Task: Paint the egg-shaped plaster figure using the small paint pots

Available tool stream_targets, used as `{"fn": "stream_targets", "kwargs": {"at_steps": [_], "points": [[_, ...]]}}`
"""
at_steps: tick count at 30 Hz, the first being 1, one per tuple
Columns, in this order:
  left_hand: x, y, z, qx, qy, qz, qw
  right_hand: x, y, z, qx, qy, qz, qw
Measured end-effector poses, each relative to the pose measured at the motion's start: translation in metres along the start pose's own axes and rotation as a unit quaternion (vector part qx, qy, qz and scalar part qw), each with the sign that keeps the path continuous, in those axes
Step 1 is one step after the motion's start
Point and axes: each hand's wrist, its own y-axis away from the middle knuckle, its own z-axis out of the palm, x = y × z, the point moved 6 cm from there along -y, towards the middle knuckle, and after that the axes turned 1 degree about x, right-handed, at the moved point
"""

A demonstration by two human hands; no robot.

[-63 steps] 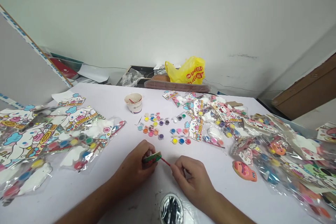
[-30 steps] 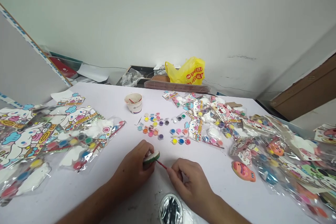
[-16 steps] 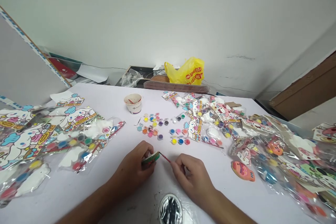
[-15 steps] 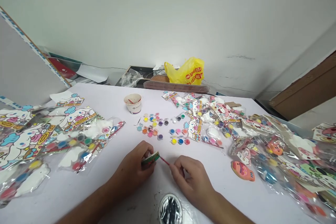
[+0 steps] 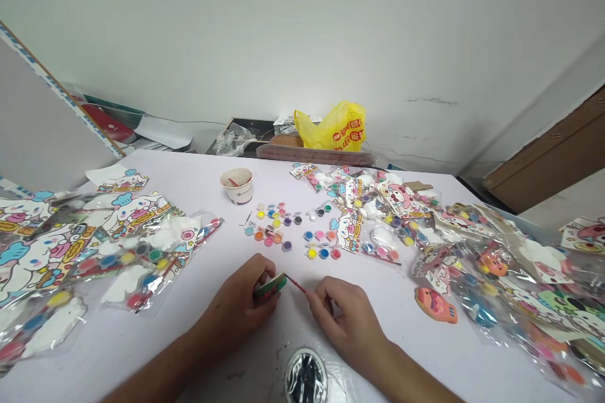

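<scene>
Held between the fingers of my left hand (image 5: 246, 293) is a small flat painted figure (image 5: 271, 286), green with some red and a pale rim, tilted on edge. My right hand (image 5: 347, 315) pinches a thin red paintbrush (image 5: 295, 284), whose tip is at the figure's upper right edge; I cannot make out whether it touches. Beyond the hands lie small open paint pots (image 5: 324, 252) in several colours. A paper cup (image 5: 237, 186) with a brush in it stands farther back. Below the hands is a round, dark, shiny disc (image 5: 305, 378) with a pale rim.
Plastic-wrapped paint kits (image 5: 142, 258) cover the left side, and more kits (image 5: 477, 264) crowd the right. An orange painted figure (image 5: 435, 305) lies right of my right hand. At the table's far edge, a yellow plastic bag (image 5: 333, 128) rests on a tray. A wall rises behind.
The brush has shifted slightly up along the figure's edge, and the figure is turned a little in my left fingers. The whole view has moved slightly.
</scene>
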Motion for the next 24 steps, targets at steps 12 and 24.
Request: {"fn": "stream_targets", "kwargs": {"at_steps": [12,24], "points": [[0.0022,0.0003,-0.0002,-0.003,0.013,0.015,1.0,-0.0011,-0.0003,0.0009,-0.003,0.002,-0.006,1.0],[0.0031,-0.0011,-0.0012,0.005,-0.002,0.023,1.0,-0.0028,0.0,-0.0018,0.011,0.0,-0.005,1.0]]}}
